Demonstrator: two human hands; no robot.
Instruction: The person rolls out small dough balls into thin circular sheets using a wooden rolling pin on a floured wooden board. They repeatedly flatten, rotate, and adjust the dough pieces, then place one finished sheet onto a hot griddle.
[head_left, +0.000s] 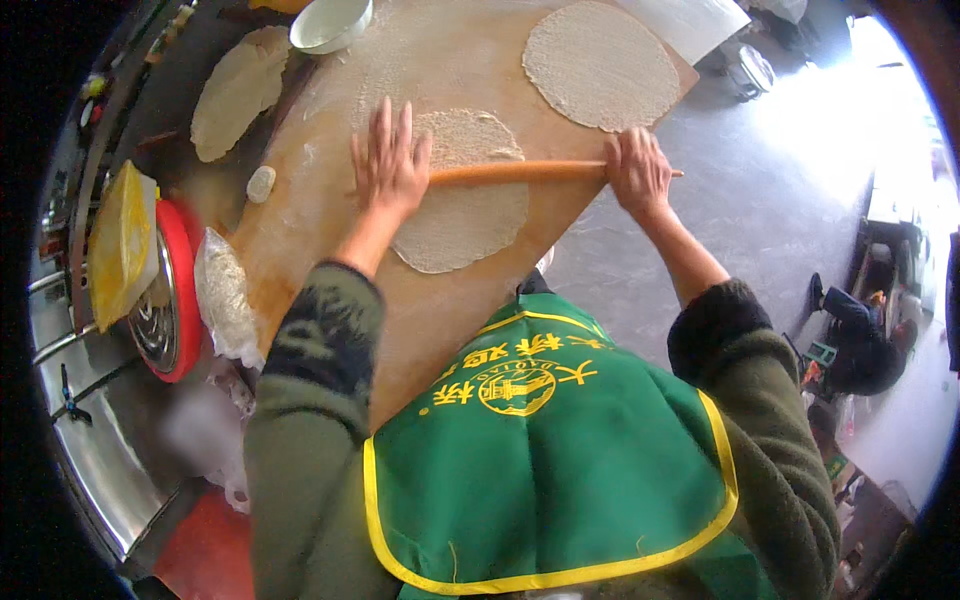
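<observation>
A wooden rolling pin (517, 172) lies across a flat oval sheet of dough (469, 229) on the wooden board (330, 180). My left hand (394, 161) rests palm-down over the pin's left part, its fingers stretched out and slightly apart. Around the pin's right end curls my right hand (639, 166), with the tip showing beyond it. The dough's far part looks rougher than its near part. A second, rounder dough sheet (600, 66) lies flat at the board's far right corner, just beyond my right hand.
A white bowl (330, 24) stands at the far left. Left of the board are another dough sheet (240, 94), a small dough lump (261, 184), a filled plastic bag (223, 292) and a red-rimmed round lid (178, 292). A person (862, 337) is low at the right, beyond grey floor (630, 277).
</observation>
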